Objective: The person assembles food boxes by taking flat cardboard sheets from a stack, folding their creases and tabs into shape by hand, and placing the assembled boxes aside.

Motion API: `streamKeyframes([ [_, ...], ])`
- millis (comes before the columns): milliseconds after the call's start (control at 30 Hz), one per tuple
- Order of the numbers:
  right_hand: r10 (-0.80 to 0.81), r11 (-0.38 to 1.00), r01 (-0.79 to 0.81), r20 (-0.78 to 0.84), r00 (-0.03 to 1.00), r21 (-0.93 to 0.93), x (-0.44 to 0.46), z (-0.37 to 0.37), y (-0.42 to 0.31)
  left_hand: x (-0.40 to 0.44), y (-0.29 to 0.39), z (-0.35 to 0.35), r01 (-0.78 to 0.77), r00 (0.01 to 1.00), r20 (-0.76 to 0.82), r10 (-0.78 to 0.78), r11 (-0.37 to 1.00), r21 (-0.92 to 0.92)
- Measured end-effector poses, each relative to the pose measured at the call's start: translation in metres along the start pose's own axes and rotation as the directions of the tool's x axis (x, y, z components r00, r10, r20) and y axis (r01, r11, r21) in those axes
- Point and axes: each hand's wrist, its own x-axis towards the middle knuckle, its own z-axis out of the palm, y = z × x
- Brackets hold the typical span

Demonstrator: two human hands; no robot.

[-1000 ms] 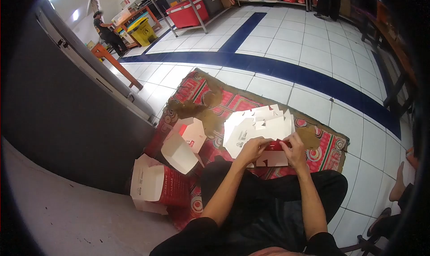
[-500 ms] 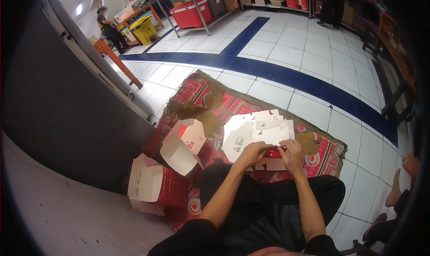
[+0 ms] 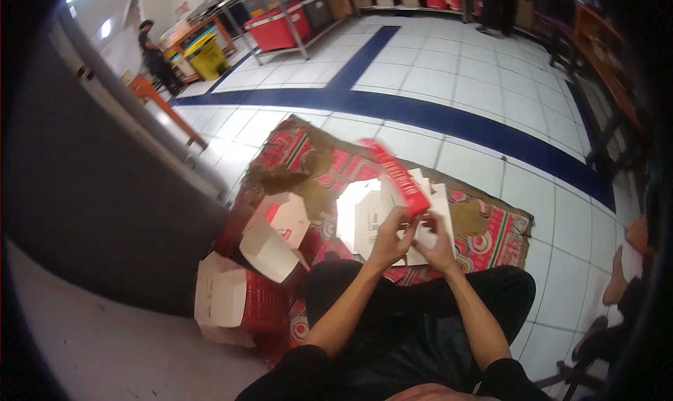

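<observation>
Holding a red carton (image 3: 406, 187) over flat white cartons (image 3: 364, 215), between the mat's far edge and lap; left hand (image 3: 392, 241) pinched its near end, right hand (image 3: 436, 245) had bent fingers beside it, contact unclear. Two open boxes (image 3: 270, 254) sat by the mat (image 3: 473, 219)'s left edge, tiled floor (image 3: 470, 159) beyond.

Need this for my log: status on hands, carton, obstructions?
Left hand gripping red carton, right hand at its near end. Carton raised over flat white cardboard. Two open cartons at left, clear of hands.
</observation>
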Motion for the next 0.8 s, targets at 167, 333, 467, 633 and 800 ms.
streamKeyframes([
  [167,0.022,1.0,-0.022,-0.036,0.999,0.009,-0.002,0.011,0.028,-0.008,0.003,0.009,-0.085,0.994,-0.071,0.083,0.996,-0.026],
  [333,0.458,0.712,-0.35,-0.024,0.889,0.608,-0.007,0.015,0.071,-0.005,-0.011,0.015,-0.426,0.893,0.11,0.437,0.737,0.525],
  [467,0.434,0.753,-0.328,-0.056,0.899,0.57,-0.01,0.016,0.059,-0.006,-0.012,0.031,-0.32,0.94,0.063,0.336,0.799,0.51],
  [633,-0.009,0.997,0.004,-0.058,0.998,-0.078,-0.011,0.009,0.014,0.001,-0.021,0.016,-0.169,0.967,-0.132,0.218,0.937,0.306],
  [800,-0.093,0.954,0.102,0.044,0.995,-0.283,-0.011,0.003,0.0,-0.004,-0.015,0.007,0.021,0.983,-0.182,0.022,0.974,0.227],
])
